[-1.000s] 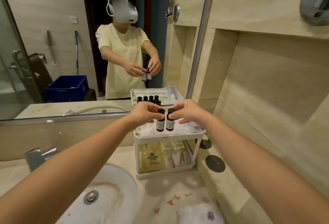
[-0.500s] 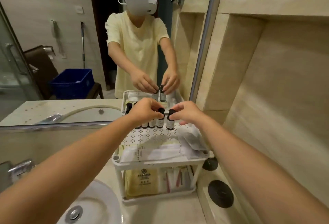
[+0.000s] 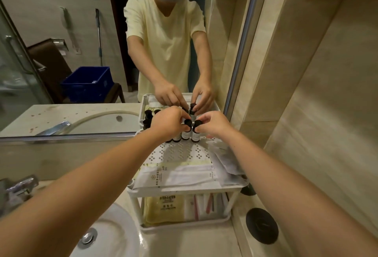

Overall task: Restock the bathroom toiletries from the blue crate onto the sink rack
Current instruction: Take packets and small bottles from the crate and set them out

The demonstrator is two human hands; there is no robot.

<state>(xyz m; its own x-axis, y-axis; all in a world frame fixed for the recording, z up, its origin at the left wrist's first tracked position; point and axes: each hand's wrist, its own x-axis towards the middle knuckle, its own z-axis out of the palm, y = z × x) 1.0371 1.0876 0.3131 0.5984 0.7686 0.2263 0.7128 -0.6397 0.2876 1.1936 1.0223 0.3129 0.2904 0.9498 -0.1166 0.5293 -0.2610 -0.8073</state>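
The left hand (image 3: 169,122) pinches the black cap of one small bottle (image 3: 186,134). The right hand (image 3: 214,123) pinches the cap of its neighbour bottle (image 3: 195,136). The two bottles are upright, side by side and almost touching, at the 12 o'clock edge of the white sink rack (image 3: 184,191), close to the mirror (image 3: 61,31).

At the middle of the top shelf (image 3: 180,152) is a bare perforated patch. Flat sachets (image 3: 184,175) lie along its 6 o'clock edge, and crumpled packets (image 3: 227,160) crowd the 3 o'clock side, where the rack stands close to the tiled wall. At 9 o'clock of the rack the basin (image 3: 114,234) curves close to its feet. Two black discs sit on the ledge at 4 o'clock: the near disc (image 3: 261,226) and a far disc (image 3: 248,190) partly behind the rack's corner.

The left hand covers most of the bottle row (image 3: 176,139) at 10 o'clock of the shelf, so the bottles there cannot be counted. Whether the two held bottles rest on the shelf is unclear. The lower tier holds a yellow pouch (image 3: 163,207) and slim packets in shadow. The blue crate (image 3: 88,85) shows only as a reflection, on a dark seat behind the person. The faucet (image 3: 18,187) is cut off at the left frame edge.
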